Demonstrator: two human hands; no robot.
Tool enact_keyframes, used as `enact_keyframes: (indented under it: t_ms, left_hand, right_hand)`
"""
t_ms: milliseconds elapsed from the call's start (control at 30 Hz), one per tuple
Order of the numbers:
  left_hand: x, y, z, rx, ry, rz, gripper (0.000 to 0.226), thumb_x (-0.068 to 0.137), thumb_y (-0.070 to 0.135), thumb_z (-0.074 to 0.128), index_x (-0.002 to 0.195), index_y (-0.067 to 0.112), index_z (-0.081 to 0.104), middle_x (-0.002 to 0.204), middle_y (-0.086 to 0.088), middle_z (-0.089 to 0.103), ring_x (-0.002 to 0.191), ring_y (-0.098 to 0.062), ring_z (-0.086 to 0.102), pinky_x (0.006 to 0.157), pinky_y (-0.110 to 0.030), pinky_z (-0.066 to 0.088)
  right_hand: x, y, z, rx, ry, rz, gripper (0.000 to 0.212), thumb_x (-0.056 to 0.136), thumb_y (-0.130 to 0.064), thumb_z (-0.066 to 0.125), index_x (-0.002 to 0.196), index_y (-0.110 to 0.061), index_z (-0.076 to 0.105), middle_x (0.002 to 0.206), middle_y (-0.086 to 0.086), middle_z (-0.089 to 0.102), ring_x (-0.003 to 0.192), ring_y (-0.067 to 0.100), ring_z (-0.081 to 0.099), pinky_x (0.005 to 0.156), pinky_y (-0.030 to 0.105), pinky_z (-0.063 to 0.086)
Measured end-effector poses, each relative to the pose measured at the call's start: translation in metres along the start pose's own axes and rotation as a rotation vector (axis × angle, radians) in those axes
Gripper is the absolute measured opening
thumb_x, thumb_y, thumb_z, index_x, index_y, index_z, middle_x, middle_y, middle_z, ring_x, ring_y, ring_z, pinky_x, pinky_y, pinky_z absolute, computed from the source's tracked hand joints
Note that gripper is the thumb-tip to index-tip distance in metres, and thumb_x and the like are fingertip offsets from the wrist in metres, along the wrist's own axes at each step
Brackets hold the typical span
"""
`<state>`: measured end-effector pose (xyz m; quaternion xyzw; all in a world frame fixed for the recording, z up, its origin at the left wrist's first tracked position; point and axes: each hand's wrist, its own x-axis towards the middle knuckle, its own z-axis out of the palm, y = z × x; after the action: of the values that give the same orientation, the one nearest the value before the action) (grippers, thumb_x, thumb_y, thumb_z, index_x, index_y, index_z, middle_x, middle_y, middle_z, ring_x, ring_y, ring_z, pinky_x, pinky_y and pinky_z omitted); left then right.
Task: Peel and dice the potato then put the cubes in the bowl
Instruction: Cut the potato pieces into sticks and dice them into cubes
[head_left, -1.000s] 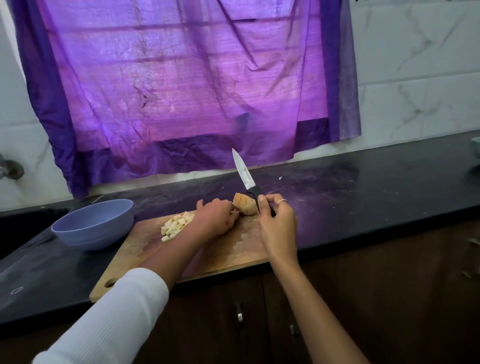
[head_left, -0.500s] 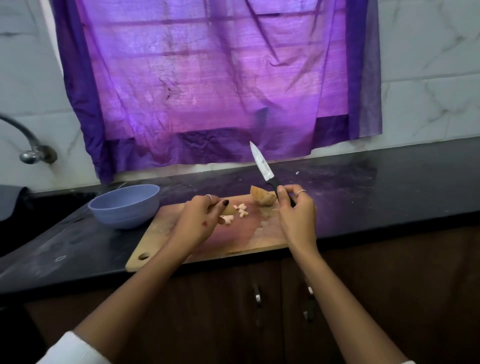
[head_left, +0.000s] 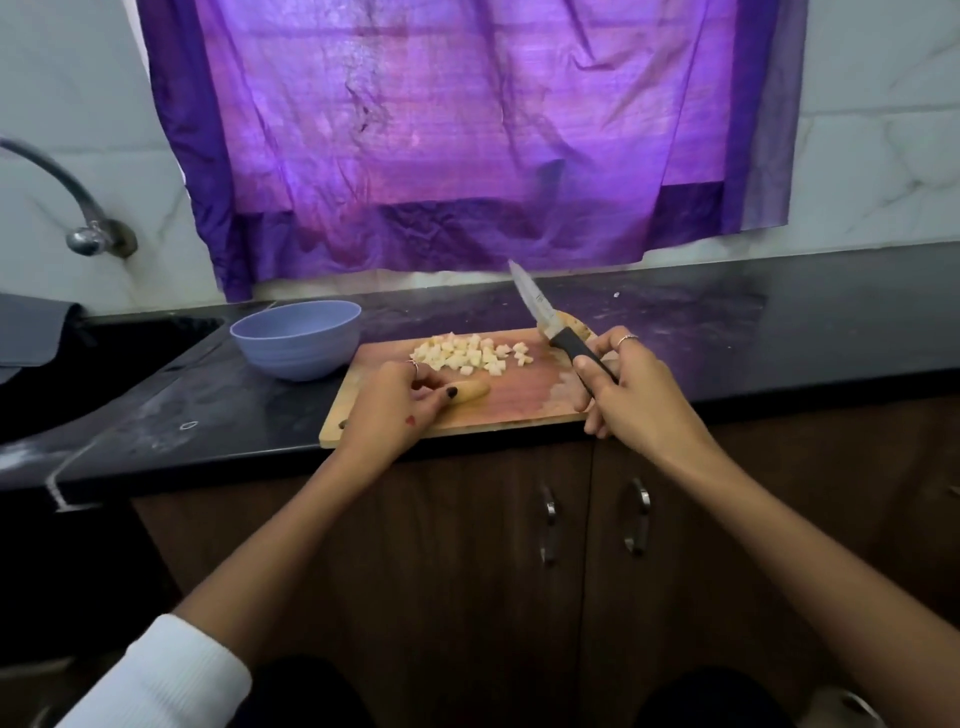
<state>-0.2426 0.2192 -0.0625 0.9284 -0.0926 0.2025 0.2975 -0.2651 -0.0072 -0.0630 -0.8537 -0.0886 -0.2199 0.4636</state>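
On the wooden cutting board (head_left: 509, 405), left hand (head_left: 400, 405) now pins a fresh potato slice (head_left: 470, 389); right hand (head_left: 631, 384) grips the black-handled knife (head_left: 550, 325), so dicing resumes.

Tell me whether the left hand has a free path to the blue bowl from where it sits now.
Probably yes. The left hand holds a potato piece on the cutting board, and the blue bowl stands just off the board's left end, with nothing between them. The hand would need to drop the piece first.

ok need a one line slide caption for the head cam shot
Right hand grips a knife, left hand holds a potato piece on the cutting board near diced cubes.
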Motion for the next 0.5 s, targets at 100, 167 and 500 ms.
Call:
enact_keyframes:
  t_ms: [100,167,500]
  left_hand:
    - [-0.004,-0.003,-0.005,0.019,0.028,-0.014,0.018,0.090,0.027,0.065,0.101,0.015,0.073,0.114,-0.004,0.068,0.093,-0.008,0.054,0.074,-0.021,0.036]
    - [-0.005,-0.004,-0.006,0.002,0.022,-0.017,0.019,0.090,0.028,0.065,0.100,0.015,0.073,0.113,-0.003,0.068,0.088,-0.005,0.054,0.072,-0.021,0.038]
    - [-0.010,-0.017,0.004,-0.101,0.115,0.025,0.011,0.086,0.033,0.069,0.083,0.023,0.071,0.079,0.005,0.062,0.075,-0.009,0.055,0.064,-0.027,0.045]
  right_hand:
    - [-0.007,-0.007,0.000,-0.124,-0.079,-0.038,0.007,0.098,-0.023,0.050,0.101,-0.018,0.046,0.080,0.000,0.064,0.056,0.010,0.059,0.049,0.016,0.043]
    - [-0.007,-0.012,0.003,-0.235,-0.145,-0.081,0.009,0.097,-0.023,0.051,0.106,-0.022,0.047,0.087,0.000,0.063,0.067,0.010,0.058,0.059,0.023,0.046]
    - [0.004,-0.033,0.011,-0.536,-0.232,-0.248,0.041,0.097,-0.032,0.050,0.138,-0.026,0.050,0.126,0.002,0.060,0.108,0.021,0.058,0.090,0.039,0.049]
